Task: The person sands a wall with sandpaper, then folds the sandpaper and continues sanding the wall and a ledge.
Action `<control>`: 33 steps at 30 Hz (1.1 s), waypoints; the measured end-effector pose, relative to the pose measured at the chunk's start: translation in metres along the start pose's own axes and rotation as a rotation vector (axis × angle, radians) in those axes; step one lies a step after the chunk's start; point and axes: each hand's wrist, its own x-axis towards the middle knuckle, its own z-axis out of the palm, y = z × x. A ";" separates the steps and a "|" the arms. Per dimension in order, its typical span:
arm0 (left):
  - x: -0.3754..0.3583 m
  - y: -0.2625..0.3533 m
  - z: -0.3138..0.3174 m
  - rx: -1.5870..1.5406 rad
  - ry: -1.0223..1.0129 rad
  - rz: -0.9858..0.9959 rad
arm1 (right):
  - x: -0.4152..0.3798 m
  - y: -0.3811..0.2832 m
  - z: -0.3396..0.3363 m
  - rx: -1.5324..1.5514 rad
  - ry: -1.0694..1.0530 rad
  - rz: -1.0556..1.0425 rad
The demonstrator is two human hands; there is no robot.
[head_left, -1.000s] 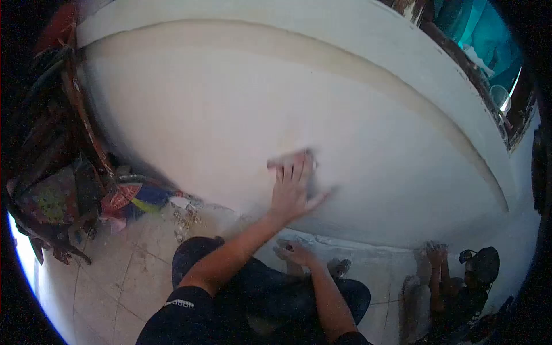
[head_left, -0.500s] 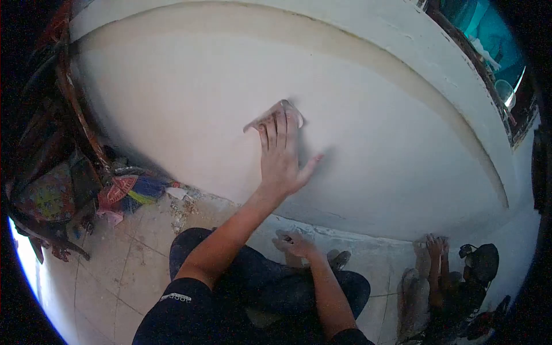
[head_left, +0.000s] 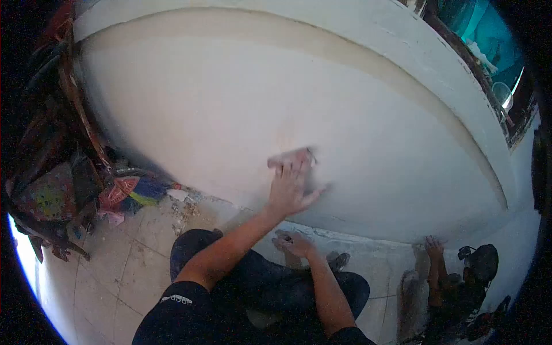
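Observation:
My left hand lies with its fingers stretched along a worn, brownish-grey sheet of sandpaper, pressing it flat to the white wall. The thumb sticks out to the right, off the sheet. The sandpaper's underside is hidden against the wall. Lower down, my right hand hangs in front of my knees, close to the foot of the wall. Its fingers are loosely bent and apart, and I see nothing in them.
At right, a co-worker in a cap crouches with hands against the wall. Rags and colourful bags are heaped at left beside dark wooden pieces. Crumbled debris lies on the tiled floor. A raised band curves along the wall's top.
My left hand has slid down the wall with the sandpaper, which now lies more level. My right hand has hardly moved. The co-worker's hands have shifted slightly.

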 end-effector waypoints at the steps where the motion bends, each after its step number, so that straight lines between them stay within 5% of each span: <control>1: -0.008 0.000 0.007 -0.013 -0.046 0.012 | -0.002 -0.002 -0.002 -0.012 -0.009 -0.056; 6: 0.042 -0.011 -0.027 0.001 -0.060 -0.048 | -0.042 -0.037 -0.009 -0.281 0.157 -0.021; 9: 0.043 -0.017 -0.027 0.027 0.168 -0.103 | -0.037 -0.035 -0.019 0.037 -0.078 0.028; 11: 0.007 -0.013 -0.005 -0.017 -0.104 -0.072 | -0.023 -0.023 -0.010 -0.118 0.099 -0.061; 16: 0.026 -0.013 -0.017 -0.009 -0.056 -0.016 | -0.004 0.004 0.000 -0.007 0.029 -0.125; 18: 0.050 -0.014 -0.034 0.065 0.137 -0.082 | -0.006 0.013 0.006 0.028 0.014 -0.107; 20: 0.039 -0.008 -0.026 0.043 0.110 -0.069 | 0.006 0.023 0.014 -0.184 0.137 -0.040; 25: 0.009 -0.008 -0.004 -0.043 -0.025 0.016 | 0.000 0.009 0.007 -0.149 0.078 -0.123; 28: 0.060 -0.009 -0.056 0.004 -0.064 -0.086 | -0.005 0.016 0.011 -0.167 0.085 -0.038; 30: 0.077 -0.024 -0.065 0.072 0.276 -0.085 | -0.011 0.009 0.012 -0.159 0.100 0.038; 31: 0.068 -0.024 -0.060 0.077 0.280 -0.081 | -0.010 0.004 0.005 -0.098 0.036 0.036; 33: 0.039 -0.026 -0.038 0.095 0.074 -0.014 | -0.006 -0.005 -0.005 -0.043 -0.018 0.021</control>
